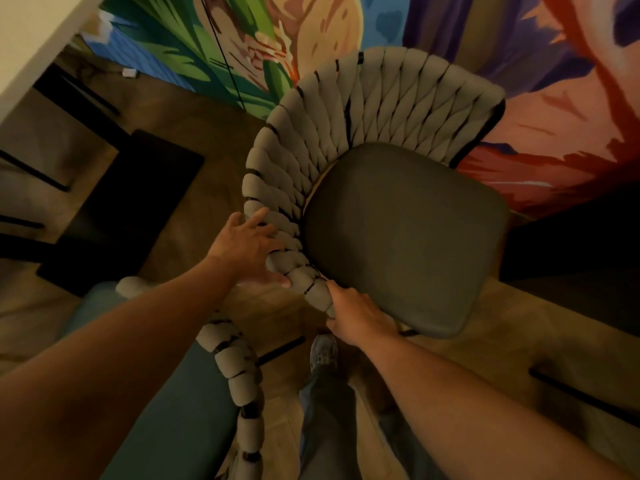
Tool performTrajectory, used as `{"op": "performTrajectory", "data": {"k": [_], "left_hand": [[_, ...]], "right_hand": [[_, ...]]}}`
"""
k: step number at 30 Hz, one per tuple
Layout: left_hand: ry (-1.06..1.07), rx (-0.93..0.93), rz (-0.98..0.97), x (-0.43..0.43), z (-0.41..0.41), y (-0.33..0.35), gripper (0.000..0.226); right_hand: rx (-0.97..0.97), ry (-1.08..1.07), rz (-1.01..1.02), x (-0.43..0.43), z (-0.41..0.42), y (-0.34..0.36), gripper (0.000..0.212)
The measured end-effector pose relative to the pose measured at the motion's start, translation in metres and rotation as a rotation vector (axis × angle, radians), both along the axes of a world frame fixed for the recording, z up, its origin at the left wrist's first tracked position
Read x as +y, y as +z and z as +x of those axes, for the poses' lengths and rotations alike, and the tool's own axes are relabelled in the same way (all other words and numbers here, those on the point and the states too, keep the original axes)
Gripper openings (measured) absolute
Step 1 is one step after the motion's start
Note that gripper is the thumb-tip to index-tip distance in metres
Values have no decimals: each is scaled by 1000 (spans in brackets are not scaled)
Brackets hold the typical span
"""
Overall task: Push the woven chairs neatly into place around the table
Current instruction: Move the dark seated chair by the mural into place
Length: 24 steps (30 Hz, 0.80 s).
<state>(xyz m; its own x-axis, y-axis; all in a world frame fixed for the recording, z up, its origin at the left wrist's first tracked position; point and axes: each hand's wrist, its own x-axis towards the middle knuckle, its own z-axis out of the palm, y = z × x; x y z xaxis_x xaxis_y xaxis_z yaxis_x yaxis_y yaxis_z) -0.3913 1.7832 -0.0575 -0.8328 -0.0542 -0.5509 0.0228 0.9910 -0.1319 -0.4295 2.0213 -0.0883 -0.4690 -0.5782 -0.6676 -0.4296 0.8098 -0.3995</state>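
Both hands, left [247, 249] and right [358, 318], grip the woven chair [346, 109] arm (legs hidden).

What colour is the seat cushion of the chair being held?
Dark grey-green seat cushion, seen in the head view.

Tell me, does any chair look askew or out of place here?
Yes. The woven chair held by both hands, left hand and right hand, stands by the painted wall, away from the table.
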Motion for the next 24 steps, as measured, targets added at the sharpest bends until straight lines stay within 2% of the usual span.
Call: {"op": "performTrajectory", "data": {"k": [8,13,18,22,24], "left_hand": [[158,31,37,119,14,4,92],[288,-35,10,189,23,4,89],[250,-65,11,243,25,1,81],[184,-108,159,245,22,5,69],[282,-36,326,229,23,9,53]], "right_hand": [[69,129,54,106,-38,11,57],[132,213,67,162,-56,11,43],[223,169,138,205,-68,9,34],[294,55,262,214,-61,8,34],[374,5,231,216,-45,9,35]]}}
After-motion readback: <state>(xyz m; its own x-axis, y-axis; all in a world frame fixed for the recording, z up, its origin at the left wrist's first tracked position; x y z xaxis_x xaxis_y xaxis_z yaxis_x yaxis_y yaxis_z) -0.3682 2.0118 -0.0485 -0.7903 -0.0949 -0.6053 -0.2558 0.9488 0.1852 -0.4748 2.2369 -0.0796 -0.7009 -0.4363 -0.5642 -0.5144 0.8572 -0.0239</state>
